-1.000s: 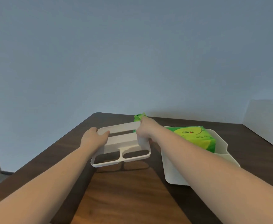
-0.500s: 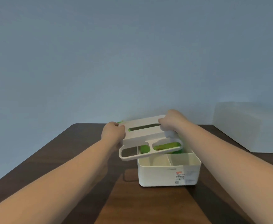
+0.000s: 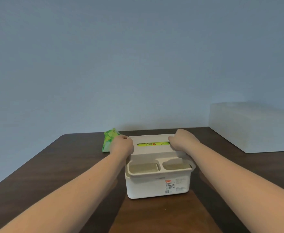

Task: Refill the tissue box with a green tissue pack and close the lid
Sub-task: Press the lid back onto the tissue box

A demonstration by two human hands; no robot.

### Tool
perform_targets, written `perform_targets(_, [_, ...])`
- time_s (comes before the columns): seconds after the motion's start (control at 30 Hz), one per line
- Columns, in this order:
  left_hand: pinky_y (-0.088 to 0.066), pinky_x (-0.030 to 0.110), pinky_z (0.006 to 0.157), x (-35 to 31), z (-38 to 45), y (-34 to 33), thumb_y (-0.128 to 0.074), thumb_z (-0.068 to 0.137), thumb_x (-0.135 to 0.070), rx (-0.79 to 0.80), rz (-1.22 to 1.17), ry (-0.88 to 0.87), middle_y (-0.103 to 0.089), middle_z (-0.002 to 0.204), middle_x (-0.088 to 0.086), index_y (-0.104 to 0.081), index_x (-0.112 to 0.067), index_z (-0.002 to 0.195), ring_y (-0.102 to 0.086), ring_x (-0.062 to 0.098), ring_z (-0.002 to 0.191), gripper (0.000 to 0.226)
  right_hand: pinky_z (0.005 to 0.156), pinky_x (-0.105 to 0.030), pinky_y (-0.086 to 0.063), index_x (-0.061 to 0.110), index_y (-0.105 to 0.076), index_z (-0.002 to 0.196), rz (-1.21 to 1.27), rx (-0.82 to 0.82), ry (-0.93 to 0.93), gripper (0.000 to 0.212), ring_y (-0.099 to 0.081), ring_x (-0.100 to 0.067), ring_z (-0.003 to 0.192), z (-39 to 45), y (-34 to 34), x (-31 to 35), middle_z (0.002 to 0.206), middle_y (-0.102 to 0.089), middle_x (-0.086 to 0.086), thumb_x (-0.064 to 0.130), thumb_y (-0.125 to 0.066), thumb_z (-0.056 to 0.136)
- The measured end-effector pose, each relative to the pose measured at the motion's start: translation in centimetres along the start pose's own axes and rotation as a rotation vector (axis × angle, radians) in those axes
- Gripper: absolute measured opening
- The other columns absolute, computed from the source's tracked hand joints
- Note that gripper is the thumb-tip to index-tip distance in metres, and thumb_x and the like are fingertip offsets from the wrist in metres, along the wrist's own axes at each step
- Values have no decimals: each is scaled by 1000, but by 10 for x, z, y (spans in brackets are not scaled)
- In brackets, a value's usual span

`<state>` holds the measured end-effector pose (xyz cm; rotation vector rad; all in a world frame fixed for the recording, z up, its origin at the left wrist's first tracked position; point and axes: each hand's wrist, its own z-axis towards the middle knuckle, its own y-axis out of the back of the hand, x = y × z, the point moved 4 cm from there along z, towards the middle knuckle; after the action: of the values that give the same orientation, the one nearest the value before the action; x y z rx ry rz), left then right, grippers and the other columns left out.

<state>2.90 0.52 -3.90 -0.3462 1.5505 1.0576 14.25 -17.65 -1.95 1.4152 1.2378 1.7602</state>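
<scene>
White tissue box (image 3: pixel 156 184) sits on the dark wood desk (image 3: pixel 57 167), near the middle, label stickers on its near face. Lid (image 3: pixel 152 149) rests on top of the box, looks seated level; cannot tell whether it is fully snapped down. Lid has 1 long slot across its raised far section, and a green tissue pack (image 3: pixel 152 144) shows through that slot, printed lettering visible. Near section of the lid has 2 open compartments side by side: a squarish one on the left, a rounded one on the right, both looking into pale inner walls.

Left hand (image 3: pixel 122 145) is curled over the lid's far left corner, fingers wrapped on the edge. Right hand (image 3: pixel 182 141) is curled over the far right corner, knuckles up, fingers on the lid beside the slot's right end. Both hands are closed on the lid, 1 at each end, with the slot between them. Bare forearms run from the near corners of the view to the box.

A 2nd green pack (image 3: pixel 109 140) lies on the desk just left of the box, far side, partly hidden by the left hand. A large pale block (image 3: pixel 252 126) stands at the far right of the desk. Plain blue-grey wall (image 3: pixel 138 56) behind.
</scene>
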Motion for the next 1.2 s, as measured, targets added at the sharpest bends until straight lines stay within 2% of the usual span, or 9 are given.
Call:
perform_targets(0.27, [-25, 12, 23, -3, -4, 1, -38, 80, 5, -60, -93, 64, -51, 59, 7, -69, 0, 93, -46, 18, 32, 34, 71, -29, -45, 6, -56, 105, 45, -8, 3, 18, -60, -28, 91, 6, -13, 3, 116, -62, -14, 16, -47, 94])
perform_targets(0.5, [-23, 24, 45, 5, -3, 3, -39, 82, 9, -42, -169, 102, -38, 53, 4, -64, 15, 109, -31, 18, 49, 37, 64, -27, -43, 6, -56, 103, -93, 74, 26, 15, -57, -25, 81, 8, -20, 4, 113, -60, -12, 14, -51, 91])
perform_targets(0.67, [-26, 23, 41, 3, -1, 2, -36, 83, 12, 31, -86, 100, -37, 56, 7, -43, -1, 55, -29, 19, 50, 32, 52, -27, -36, 9, -62, 123, -288, 138, 151, 35, -55, -22, 77, 8, -23, 8, 119, -61, -11, 8, -47, 91])
perform_targets(0.73, [-24, 24, 45, 4, 2, -1, -37, 82, 11, 30, -87, 88, -54, 70, 13, -58, -2, 68, -34, 20, 52, 29, 52, -27, -36, 8, -62, 121, -309, 146, 171, 35, -53, -21, 73, 12, -27, 7, 118, -60, -11, 7, -46, 90])
perform_targets(0.83, [-32, 24, 48, 5, 5, -2, -38, 84, 10, 44, -72, 89, -63, 84, 8, -63, -7, 123, -45, 18, 60, 49, 72, -32, -48, 1, -58, 120, -254, 132, 182, 32, -61, -29, 97, 16, -29, 7, 119, -55, -11, 6, -42, 92])
perform_targets(0.9, [-40, 24, 59, 4, 8, -3, -38, 85, 11, 78, -57, 77, -66, 90, 8, -62, -6, 126, -51, 20, 69, 50, 80, -35, -49, 1, -52, 123, -197, 130, 173, 32, -59, -30, 99, 16, -28, 5, 112, -54, -11, 7, -40, 94])
perform_targets(1.0, [-46, 26, 77, 1, 6, -2, -39, 91, 6, 55, -58, 77, -61, 127, 14, -59, -1, 128, -54, 22, 98, 43, 68, -33, -42, 6, -41, 131, -91, 129, 119, 38, -52, -27, 83, 21, -29, 2, 97, -51, -9, 12, -39, 93])
perform_targets(1.13, [-39, 24, 57, 2, 7, -1, -38, 89, 4, 57, 9, 58, -56, 81, 1, -63, -8, 121, -50, 17, 71, 42, 73, -36, -44, 10, -35, 138, -53, 130, 85, 46, -54, -28, 89, 21, -29, 1, 103, -54, -10, 18, -37, 93])
perform_targets(1.2, [-40, 24, 66, 1, 6, 0, -39, 90, -1, 43, 37, 25, -59, 85, 4, -64, -10, 121, -49, 19, 74, 41, 81, -39, -49, 8, -35, 138, -107, 128, 94, 47, -56, -29, 95, 16, -28, 0, 114, -56, -11, 15, -37, 92])
